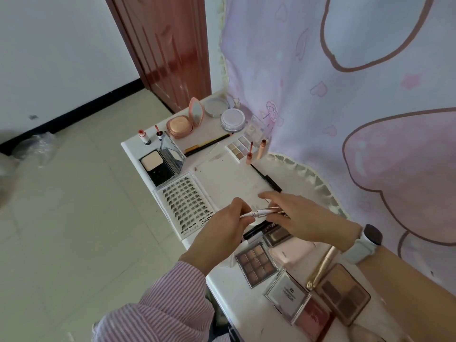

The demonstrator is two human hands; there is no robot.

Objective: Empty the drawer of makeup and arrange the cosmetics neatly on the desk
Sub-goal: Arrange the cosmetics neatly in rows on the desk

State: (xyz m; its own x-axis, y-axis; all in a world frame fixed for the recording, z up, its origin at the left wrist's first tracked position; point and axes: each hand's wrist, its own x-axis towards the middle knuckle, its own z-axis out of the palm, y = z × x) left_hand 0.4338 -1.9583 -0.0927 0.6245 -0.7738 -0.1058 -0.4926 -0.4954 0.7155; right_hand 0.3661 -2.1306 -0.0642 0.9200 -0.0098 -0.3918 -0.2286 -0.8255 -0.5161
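Over the middle of the white desk (222, 178), my left hand (222, 230) and my right hand (301, 218) both hold a slim silver and rose-gold cosmetic pen (261, 212), one at each end. Below them lie a brown eyeshadow palette (256, 266), a silver compact (286, 294), a gold tube (320, 267), a second brown palette (345, 294) and a pink case (293, 250). A false-lash tray (187, 201) sits to the left. No drawer shows in view.
At the far end stand an open pink cushion compact (182, 124), two round jars (232, 119), two small lip bottles (150, 135), an open powder compact (160, 164), a pale palette (239, 148) and black pencils (266, 178). A pink curtain (345, 95) hangs on the right; floor on the left.
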